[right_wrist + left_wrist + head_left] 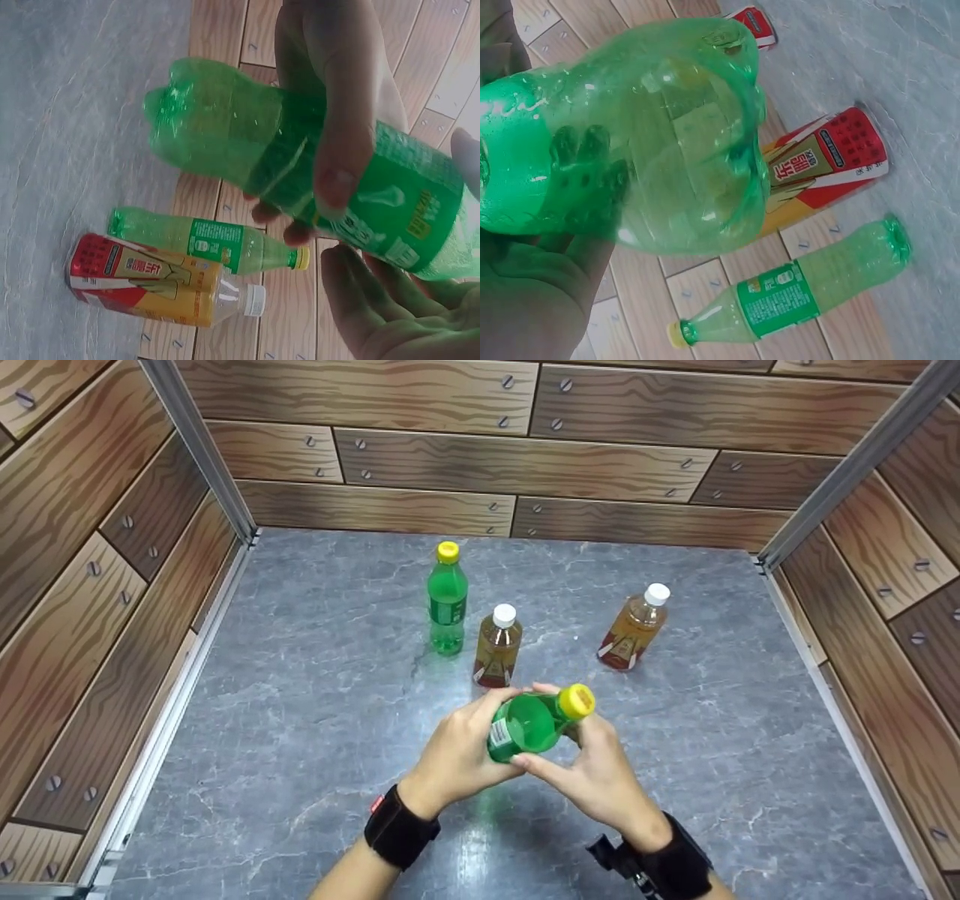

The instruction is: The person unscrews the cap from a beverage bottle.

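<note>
Both hands are at a green plastic drink bottle with a yellow cap [577, 702], raised above the tabletop and tilted toward the right. My left hand [459, 746] grips its body; in the right wrist view that thumb [343, 161] lies across the green label. My right hand [604, 772] curves round the cap-side half, its thumb on the near side and fingertips [341, 262] against the label. How firmly it holds is hard to tell. Just beyond the hands stands an amber drink bottle with a white cap [498, 649].
Another green bottle with a yellow cap [448, 604] stands behind and to the left. A second amber bottle with a white cap [634, 628] stands at the right. Wood-patterned panels [450, 457] wall in the grey marbled tabletop [300, 720] at the back and sides.
</note>
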Available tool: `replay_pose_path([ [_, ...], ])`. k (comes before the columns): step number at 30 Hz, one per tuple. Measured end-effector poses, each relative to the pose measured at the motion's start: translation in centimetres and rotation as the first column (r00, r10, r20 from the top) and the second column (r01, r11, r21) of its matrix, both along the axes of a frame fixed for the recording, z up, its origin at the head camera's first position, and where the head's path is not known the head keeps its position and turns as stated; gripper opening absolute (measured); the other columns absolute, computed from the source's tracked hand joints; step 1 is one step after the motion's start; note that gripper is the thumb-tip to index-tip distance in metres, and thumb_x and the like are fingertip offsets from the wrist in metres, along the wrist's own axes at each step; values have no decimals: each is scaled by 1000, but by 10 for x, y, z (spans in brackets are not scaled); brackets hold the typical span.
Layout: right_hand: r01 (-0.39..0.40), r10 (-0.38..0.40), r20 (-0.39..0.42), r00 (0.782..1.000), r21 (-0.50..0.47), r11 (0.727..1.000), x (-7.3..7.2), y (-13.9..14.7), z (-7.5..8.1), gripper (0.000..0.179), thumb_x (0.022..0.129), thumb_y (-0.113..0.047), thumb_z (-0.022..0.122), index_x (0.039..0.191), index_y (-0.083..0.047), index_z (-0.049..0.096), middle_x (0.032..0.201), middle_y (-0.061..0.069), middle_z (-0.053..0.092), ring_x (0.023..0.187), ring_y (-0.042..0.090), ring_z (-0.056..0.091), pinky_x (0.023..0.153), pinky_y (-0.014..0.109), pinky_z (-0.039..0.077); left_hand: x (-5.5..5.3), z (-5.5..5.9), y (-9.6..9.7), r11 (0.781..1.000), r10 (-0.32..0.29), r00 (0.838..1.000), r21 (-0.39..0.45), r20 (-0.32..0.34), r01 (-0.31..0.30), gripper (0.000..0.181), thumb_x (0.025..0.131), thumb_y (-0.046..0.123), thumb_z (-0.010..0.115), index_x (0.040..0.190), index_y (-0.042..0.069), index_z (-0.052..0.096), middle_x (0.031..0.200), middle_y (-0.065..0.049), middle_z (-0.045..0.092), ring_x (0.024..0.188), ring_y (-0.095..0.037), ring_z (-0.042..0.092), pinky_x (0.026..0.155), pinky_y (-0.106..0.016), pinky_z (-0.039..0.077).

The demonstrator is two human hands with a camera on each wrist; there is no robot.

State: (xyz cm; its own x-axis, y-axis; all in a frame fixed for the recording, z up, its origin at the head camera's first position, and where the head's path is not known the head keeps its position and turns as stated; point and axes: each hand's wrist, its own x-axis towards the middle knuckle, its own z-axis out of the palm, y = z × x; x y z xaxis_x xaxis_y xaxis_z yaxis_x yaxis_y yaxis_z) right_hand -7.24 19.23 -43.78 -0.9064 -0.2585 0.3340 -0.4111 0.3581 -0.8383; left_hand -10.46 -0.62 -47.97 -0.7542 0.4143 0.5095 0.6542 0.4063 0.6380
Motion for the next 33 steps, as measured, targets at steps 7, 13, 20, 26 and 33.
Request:
replay_pose_path([
  [7,8,-2,-102,995,59,998,-4,25,17,81,75,-13,91,147,-4,54,142,10,65,122,11,66,101,26,57,-1,1,-3,998,61,998,-27,-32,-62,69,73,26,92,132,9,60,116,-3,72,98,-15,72,87,-28,62],
  [13,78,-41,-285,958,121,990,-7,49,57,62,74,-12,89,131,-2,67,111,10,76,96,6,69,83,14,56,2,4,-5,991,112,992,-71,-50,-116,65,71,26,91,127,12,62,111,-1,72,95,-14,71,81,-32,63],
  [20,144,-23,-412,911,266,953,-7,45,80,38,74,-11,93,109,-12,79,89,-6,74,72,7,62,65,13,52,5,5,-5,983,138,986,-111,-91,-148,63,69,26,89,124,13,63,109,-1,73,92,-15,71,78,-32,63],
  [26,149,-32,-402,915,264,953,-5,42,78,34,75,-6,92,107,-9,80,93,-6,76,72,4,61,64,11,53,6,6,-5,980,138,985,-128,-105,-151,65,68,26,89,126,14,63,110,-1,74,92,-15,72,76,-33,64],
  [33,94,9,-390,921,246,965,-7,45,73,35,78,-4,89,112,-9,80,98,-4,76,75,6,61,65,12,52,8,9,-8,978,135,985,-142,-111,-151,66,66,25,90,125,13,63,110,-3,75,92,-17,73,75,-34,64],
])
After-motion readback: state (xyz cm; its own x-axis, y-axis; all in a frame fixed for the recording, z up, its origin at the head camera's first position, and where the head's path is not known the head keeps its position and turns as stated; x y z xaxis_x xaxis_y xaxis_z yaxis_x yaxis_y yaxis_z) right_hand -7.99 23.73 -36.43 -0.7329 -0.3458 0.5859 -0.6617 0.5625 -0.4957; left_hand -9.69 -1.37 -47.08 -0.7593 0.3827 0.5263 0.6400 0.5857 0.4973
